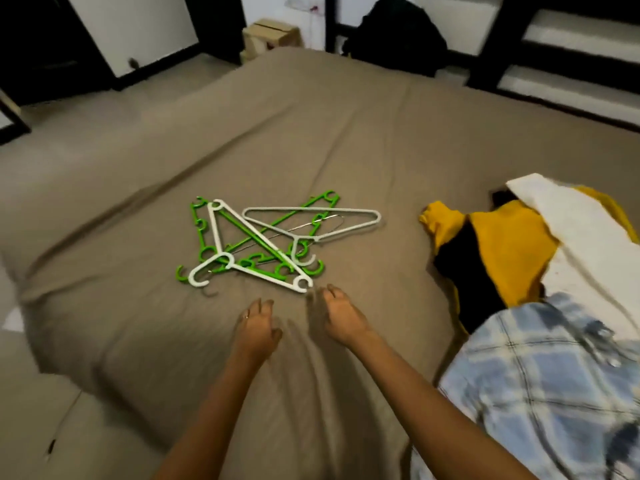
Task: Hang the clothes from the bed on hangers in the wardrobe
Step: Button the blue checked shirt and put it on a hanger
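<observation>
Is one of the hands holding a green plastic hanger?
No, the left hand and the right hand are both empty, near the green and white plastic hangers lying on the brown bed.

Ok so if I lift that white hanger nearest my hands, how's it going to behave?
Probably stiff and light: the white hanger looks like thin moulded plastic. It likely won't lift away cleanly, since it lies crossed over the green hangers and their hooks could snag. Some may drag along.

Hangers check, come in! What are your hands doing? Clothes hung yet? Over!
Both open, empty: left hand, right hand, just short of the hangers. Unhung clothes pile on the bed, right side. Nothing between hands and hangers.
</observation>
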